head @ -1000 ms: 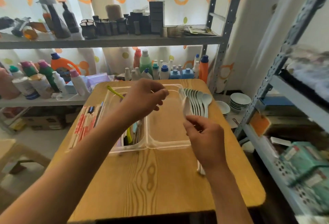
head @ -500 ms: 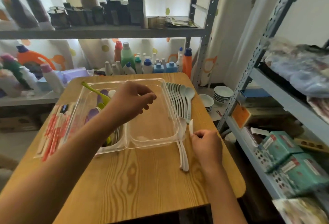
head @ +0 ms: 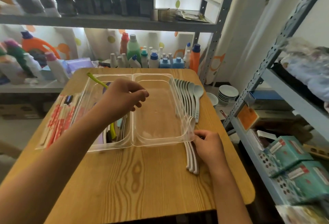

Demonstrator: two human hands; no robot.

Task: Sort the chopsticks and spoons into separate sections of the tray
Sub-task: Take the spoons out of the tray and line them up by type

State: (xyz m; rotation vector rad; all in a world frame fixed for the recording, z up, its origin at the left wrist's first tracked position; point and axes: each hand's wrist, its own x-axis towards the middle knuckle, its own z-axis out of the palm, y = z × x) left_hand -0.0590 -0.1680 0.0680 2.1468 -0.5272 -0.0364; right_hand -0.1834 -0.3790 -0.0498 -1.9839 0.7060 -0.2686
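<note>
Hovering over the clear tray [head: 161, 142], left hand [head: 122, 99] with fingers loosely curled, holding nothing, above the divider between its 2 sections. Pinching the handles of pale spoons [head: 191, 156] just beside the tray's right rim, right hand [head: 208, 145] with fingers curled together on them. Lying fanned along that right rim, more pale spoons [head: 193, 97], bowls pointing away. Sitting in the left section, green and other coloured utensils [head: 112, 132], partly hidden by the forearm. Resting left of the tray on the wooden table [head: 138, 179], wrapped chopsticks [head: 59, 118] in red-printed sleeves. Right section holding nothing.
</note>
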